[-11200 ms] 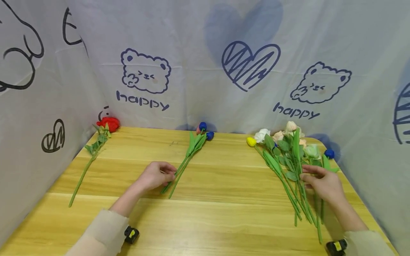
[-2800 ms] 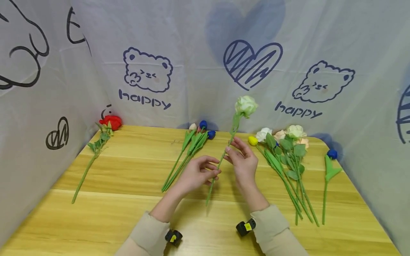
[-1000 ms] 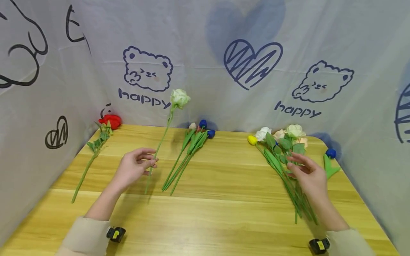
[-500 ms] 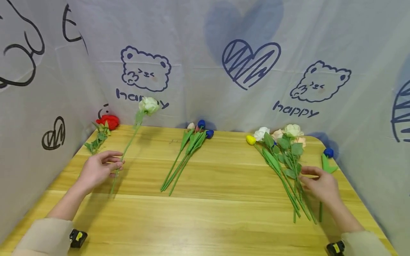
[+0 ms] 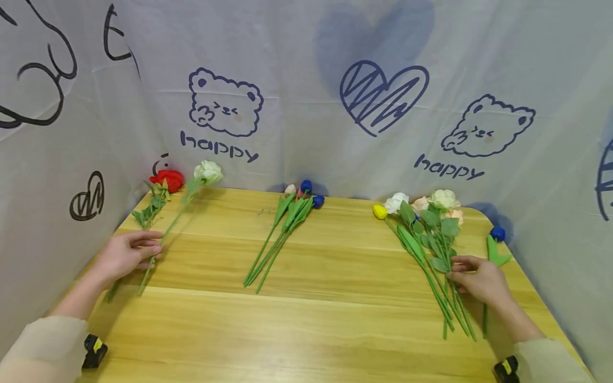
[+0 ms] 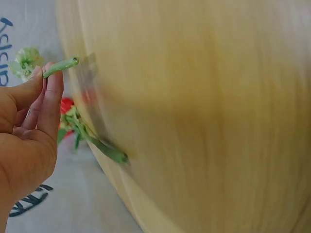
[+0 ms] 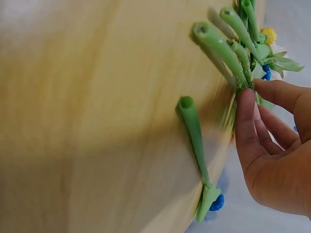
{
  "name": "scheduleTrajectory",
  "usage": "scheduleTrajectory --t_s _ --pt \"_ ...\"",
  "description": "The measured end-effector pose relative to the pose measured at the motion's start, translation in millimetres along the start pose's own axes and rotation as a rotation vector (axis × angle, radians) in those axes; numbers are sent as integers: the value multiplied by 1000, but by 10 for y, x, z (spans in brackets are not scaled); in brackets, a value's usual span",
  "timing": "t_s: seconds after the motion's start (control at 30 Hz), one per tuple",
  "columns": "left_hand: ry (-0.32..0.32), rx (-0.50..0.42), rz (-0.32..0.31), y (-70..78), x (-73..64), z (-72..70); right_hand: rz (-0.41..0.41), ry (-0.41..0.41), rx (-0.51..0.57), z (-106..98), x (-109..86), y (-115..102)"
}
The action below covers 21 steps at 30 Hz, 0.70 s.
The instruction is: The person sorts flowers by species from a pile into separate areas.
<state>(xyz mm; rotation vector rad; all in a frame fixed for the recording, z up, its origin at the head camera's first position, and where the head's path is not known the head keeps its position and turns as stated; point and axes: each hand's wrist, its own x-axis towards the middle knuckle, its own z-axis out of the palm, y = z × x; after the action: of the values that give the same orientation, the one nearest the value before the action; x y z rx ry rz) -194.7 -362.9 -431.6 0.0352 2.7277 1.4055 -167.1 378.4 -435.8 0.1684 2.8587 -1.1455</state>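
My left hand [image 5: 126,256] pinches the stem of a pale greenish-white rose [image 5: 208,173], its bloom raised over the table's back left. In the left wrist view, the stem's cut end [image 6: 68,64] sticks out past the fingertips. The red rose [image 5: 167,181] lies just left of it, its stem partly hidden by the hand. At the right, my right hand [image 5: 481,279] pinches a stem in a bunch of roses and tulips. That bunch shows a cream rose [image 5: 444,199], a white rose [image 5: 396,203] and a yellow tulip [image 5: 380,211]. Several stem ends [image 7: 209,34] show in the right wrist view.
Blue [image 5: 318,202], pink and whitish tulips lie together mid-table [image 5: 306,340]. A single blue tulip [image 5: 498,234] lies beyond the right hand, near the table's right edge. A printed white cloth [image 5: 297,106] hangs behind the table and along its sides.
The greenish-white rose, earlier held by both hands mid-table, has moved left in the left hand and come down beside the red rose. My right hand has returned to the right bunch's stems.
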Motion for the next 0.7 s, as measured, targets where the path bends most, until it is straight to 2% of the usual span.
scheduleTrajectory --t_s 0.37,0.7 --pt "-44 -40 -67 -149 29 -72 11 -9 -14 -26 31 0" --pt "4 32 -101 -133 4 -64 7 -6 -9 -30 24 16"
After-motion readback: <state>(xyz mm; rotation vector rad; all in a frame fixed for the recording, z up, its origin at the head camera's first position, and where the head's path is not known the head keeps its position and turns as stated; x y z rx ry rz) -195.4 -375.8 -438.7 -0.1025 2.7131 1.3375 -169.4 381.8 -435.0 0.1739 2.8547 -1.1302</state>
